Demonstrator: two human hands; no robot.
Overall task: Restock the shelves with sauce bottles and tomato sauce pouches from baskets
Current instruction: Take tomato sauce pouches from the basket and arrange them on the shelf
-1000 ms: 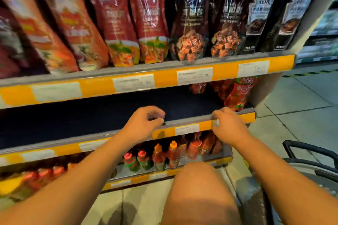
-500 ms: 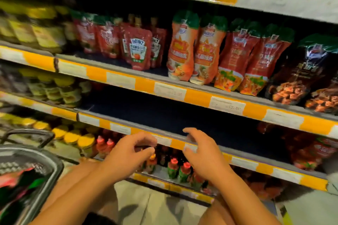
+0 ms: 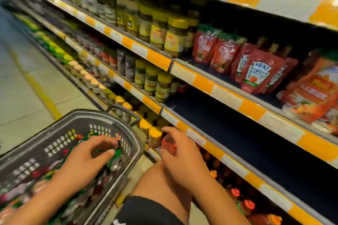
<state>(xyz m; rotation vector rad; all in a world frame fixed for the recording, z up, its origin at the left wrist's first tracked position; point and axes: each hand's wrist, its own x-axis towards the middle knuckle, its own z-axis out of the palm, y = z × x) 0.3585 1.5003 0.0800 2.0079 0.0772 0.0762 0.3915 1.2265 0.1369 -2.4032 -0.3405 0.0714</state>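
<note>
Left hand (image 3: 86, 162) inside grey basket (image 3: 134, 139) at near left, fingers loosely curled over blurred pouches, grip cannot be told; right hand (image 3: 180, 159) above knee, fingers loosely curled, holding nothing; red Heinz pouches (image 3: 259, 73) on shelf (image 3: 226, 97) at far right.

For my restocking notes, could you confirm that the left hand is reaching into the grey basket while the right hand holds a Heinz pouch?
Not quite: the head view shows the right hand empty near the shelf edge. The left hand does reach into the grey basket.
</note>
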